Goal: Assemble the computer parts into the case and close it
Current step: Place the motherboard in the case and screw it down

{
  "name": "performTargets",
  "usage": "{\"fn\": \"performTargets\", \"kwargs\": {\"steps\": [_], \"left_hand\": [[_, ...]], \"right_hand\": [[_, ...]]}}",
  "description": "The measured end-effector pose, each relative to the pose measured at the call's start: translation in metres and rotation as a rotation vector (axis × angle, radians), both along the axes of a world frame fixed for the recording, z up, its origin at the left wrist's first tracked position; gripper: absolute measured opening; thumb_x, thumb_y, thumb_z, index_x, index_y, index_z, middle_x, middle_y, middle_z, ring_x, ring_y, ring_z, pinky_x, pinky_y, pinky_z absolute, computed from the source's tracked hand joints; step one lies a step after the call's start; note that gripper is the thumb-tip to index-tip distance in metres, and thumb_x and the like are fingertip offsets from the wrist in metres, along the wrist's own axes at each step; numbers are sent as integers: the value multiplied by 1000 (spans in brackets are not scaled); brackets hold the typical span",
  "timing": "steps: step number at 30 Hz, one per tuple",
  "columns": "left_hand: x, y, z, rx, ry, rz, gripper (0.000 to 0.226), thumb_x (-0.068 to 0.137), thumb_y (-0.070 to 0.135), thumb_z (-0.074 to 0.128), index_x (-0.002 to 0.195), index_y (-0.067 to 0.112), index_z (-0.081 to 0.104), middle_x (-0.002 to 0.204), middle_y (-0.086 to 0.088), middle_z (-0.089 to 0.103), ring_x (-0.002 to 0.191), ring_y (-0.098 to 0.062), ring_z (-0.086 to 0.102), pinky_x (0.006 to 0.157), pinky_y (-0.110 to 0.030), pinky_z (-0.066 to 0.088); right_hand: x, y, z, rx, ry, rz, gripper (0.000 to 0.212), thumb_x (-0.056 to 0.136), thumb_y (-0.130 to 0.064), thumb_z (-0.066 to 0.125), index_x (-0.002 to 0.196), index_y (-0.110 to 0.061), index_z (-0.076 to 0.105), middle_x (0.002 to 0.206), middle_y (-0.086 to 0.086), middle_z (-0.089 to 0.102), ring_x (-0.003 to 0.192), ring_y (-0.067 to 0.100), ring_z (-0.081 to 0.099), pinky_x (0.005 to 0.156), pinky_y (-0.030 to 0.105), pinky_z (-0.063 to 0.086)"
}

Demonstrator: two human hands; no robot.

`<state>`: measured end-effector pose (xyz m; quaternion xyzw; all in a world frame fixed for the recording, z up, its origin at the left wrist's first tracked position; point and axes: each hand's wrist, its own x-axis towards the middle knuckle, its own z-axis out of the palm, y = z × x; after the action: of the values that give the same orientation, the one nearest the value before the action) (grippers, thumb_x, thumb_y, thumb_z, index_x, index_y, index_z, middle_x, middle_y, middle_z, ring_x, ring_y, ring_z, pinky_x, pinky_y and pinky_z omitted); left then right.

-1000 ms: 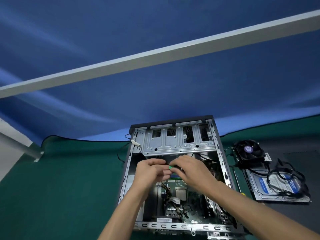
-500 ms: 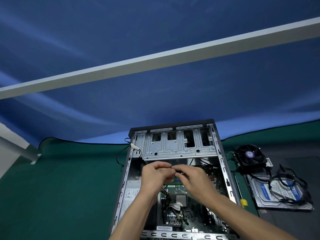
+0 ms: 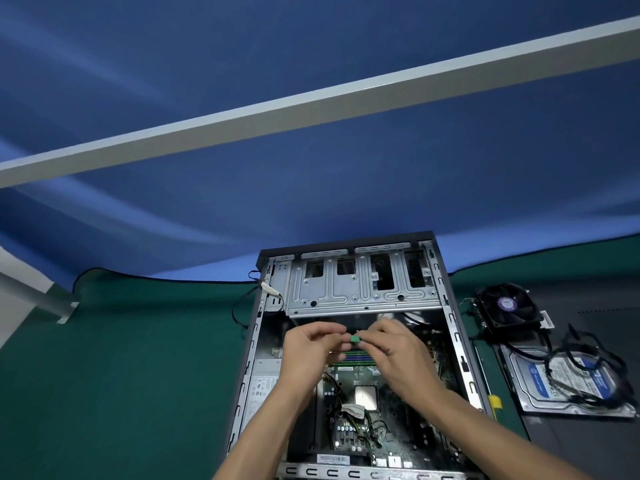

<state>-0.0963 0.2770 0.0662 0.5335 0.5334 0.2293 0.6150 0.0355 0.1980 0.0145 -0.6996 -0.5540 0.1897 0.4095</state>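
The open computer case [image 3: 450, 306] lies on its side on the green mat. Inside it are the motherboard [image 3: 349, 431], the bare processor [image 3: 366, 396] and the memory slots [image 3: 356, 356]. My left hand [image 3: 308, 348] and my right hand [image 3: 398, 355] meet just above those slots. Between their fingertips they pinch a small green memory module [image 3: 355, 338]. Only its green end shows; the fingers hide the remainder. The silver drive cage [image 3: 360, 292] sits right behind the hands.
A power supply [image 3: 263, 386] fills the case's left side. On the mat to the right lie a black cooler fan [image 3: 505, 306], a hard drive [image 3: 571, 386] under black cables [image 3: 588, 358], and a yellow-handled screwdriver [image 3: 495, 401]. A blue cloth wall rises behind.
Both hands have shifted slightly toward the drive cage while keeping the green module between them. The view has tilted a little; nothing else on the mat has moved.
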Motion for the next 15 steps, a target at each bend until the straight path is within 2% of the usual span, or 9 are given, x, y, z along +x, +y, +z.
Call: {"fn": "performTargets", "kwargs": {"steps": [2,4,7,10,12,15], "left_hand": [[-8,7,-9,259,346,-142,22,89,1,56,87,15,72,85,4,73,86,-13,68,75,-20,50],[-19,14,-16,443,653,-324,23,92,13,53,103,20,72,103,9,69,100,-9,62,82,-19,44],[-31,28,-29,374,811,-489,30,96,21,49,122,18,63,125,3,63,116,-14,56,96,-24,42],[-31,46,-38,279,989,-692,38,96,30,48,132,20,53,133,0,57,122,-19,53,106,-36,37],[-28,61,-41,148,984,-793,41,96,33,48,134,18,50,138,-3,52,123,-21,51,107,-36,36],[-18,78,-46,-143,759,-814,44,98,23,48,140,12,43,144,-7,44,126,-21,46,98,-25,36]], "right_hand": [[-1,4,-6,-67,-52,-45,16,88,-32,65,100,-24,72,93,-15,48,90,4,44,71,22,36],[0,9,-12,-162,-26,-47,16,88,-39,63,97,-27,69,93,-18,48,92,1,43,75,22,35],[1,16,-21,-283,41,-17,18,87,-42,62,96,-28,69,93,-16,58,88,3,50,72,20,36],[-1,22,-31,-311,52,-31,23,89,-39,62,103,-25,71,91,-14,56,87,3,51,68,14,34],[-3,28,-37,-310,36,-51,25,89,-37,61,108,-23,71,85,-15,50,86,3,48,71,16,34],[-10,37,-46,-332,-2,-58,26,91,-33,60,113,-22,70,79,-18,43,85,4,42,71,16,30]]}}
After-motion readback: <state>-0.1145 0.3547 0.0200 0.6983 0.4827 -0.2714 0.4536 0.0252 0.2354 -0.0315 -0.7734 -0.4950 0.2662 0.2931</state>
